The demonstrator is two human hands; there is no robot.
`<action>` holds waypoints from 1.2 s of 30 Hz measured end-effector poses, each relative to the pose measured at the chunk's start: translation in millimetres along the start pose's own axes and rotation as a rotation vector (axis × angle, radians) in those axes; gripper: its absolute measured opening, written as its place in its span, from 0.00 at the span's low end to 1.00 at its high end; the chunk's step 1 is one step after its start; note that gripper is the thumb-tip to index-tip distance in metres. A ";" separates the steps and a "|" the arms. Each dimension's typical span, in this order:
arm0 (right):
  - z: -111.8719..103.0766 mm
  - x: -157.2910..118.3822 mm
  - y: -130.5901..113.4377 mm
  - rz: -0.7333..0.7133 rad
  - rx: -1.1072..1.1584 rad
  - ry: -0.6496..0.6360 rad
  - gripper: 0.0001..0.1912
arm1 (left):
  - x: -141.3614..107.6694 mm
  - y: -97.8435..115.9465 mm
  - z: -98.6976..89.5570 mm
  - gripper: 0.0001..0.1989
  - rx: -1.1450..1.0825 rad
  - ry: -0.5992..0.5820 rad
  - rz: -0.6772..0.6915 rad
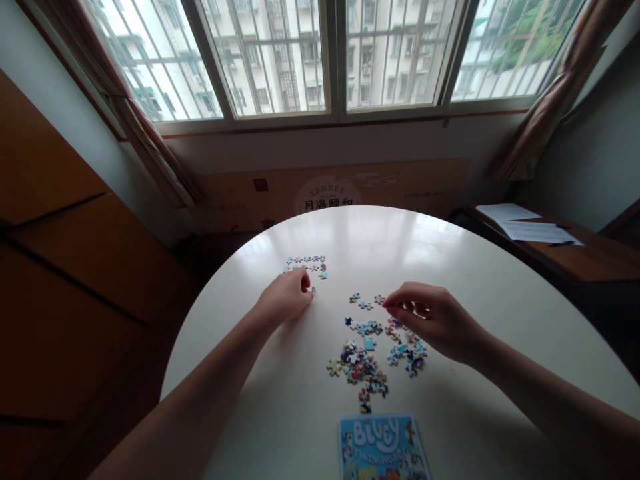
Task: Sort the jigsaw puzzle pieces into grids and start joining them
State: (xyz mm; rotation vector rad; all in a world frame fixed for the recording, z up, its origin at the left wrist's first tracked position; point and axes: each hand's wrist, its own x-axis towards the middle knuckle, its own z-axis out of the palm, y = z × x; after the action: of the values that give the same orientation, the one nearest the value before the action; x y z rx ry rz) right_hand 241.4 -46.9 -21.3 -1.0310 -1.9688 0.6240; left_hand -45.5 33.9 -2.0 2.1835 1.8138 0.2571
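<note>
My left hand point(289, 293) is closed, with a small puzzle piece point(313, 290) pinched at its fingertips. Just beyond it lie short rows of joined puzzle pieces point(306, 259). Over on the right, my right hand point(425, 310) has its thumb and index finger together at a puzzle piece point(379, 300); whether it grips that piece is unclear. Loose pieces lie left of and below this hand, with a thick pile point(357, 363) between my forearms and a smaller cluster point(414, 357) beside it.
A blue "Bluey" box point(381, 447) lies at the near edge of view on the round white table point(280, 413). Beyond the table stand a printed carton point(420, 183) and barred windows. Papers point(540, 232) rest on a brown side table point(595, 257) at right.
</note>
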 end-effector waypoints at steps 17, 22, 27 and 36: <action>-4.1 -0.2 -1.5 -0.082 0.018 -0.063 0.07 | -2.1 -6.5 -7.5 0.22 0.262 -0.059 0.079; -5.0 0.0 -3.9 -0.074 0.015 -0.088 0.07 | 0.9 -2.7 1.8 0.24 0.268 -0.046 0.051; -5.5 0.1 -7.2 -0.099 0.013 -0.096 0.07 | 1.4 1.6 6.9 0.27 0.299 -0.039 0.033; -4.7 -0.2 -8.4 -0.122 0.012 -0.104 0.06 | 2.9 -2.4 8.4 0.28 0.276 -0.016 0.022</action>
State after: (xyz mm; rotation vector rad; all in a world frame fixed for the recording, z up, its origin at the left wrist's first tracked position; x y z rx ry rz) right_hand 241.7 -51.4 -12.9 -0.8790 -2.0986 0.6318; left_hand -44.6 36.2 -10.8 2.3796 1.9144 -0.0077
